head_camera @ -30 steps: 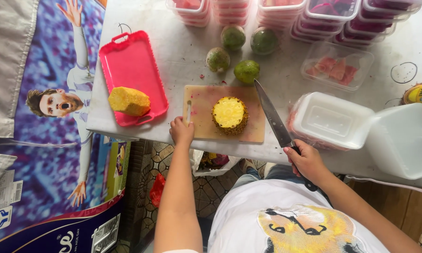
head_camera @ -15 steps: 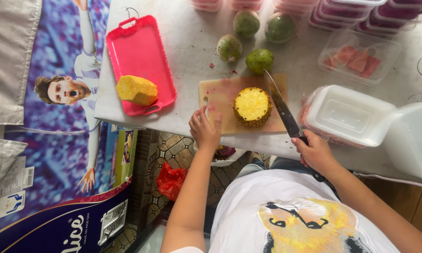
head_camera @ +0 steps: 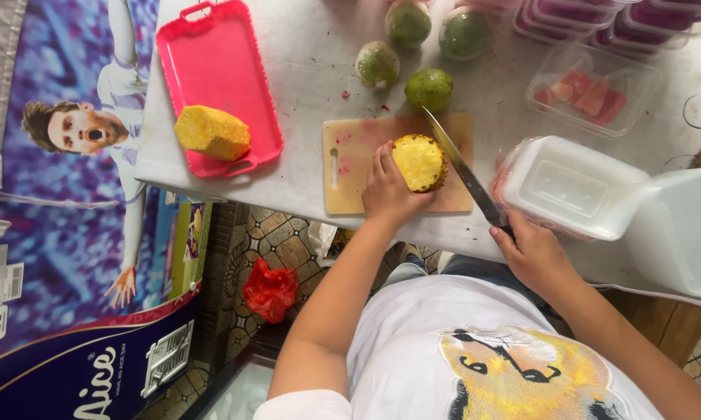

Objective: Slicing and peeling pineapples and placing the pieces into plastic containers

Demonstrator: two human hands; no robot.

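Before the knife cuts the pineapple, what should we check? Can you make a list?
1. Left hand steadies the pineapple: ok.
2. Left fingers away from the knife blade: ok, they grip the far side.
3. Right hand grips the knife handle: ok.
4. Pineapple sits on the cutting board: ok.
5. Board lies flat on the table: ok, though near the edge.
6. Blade sharp: cannot tell.
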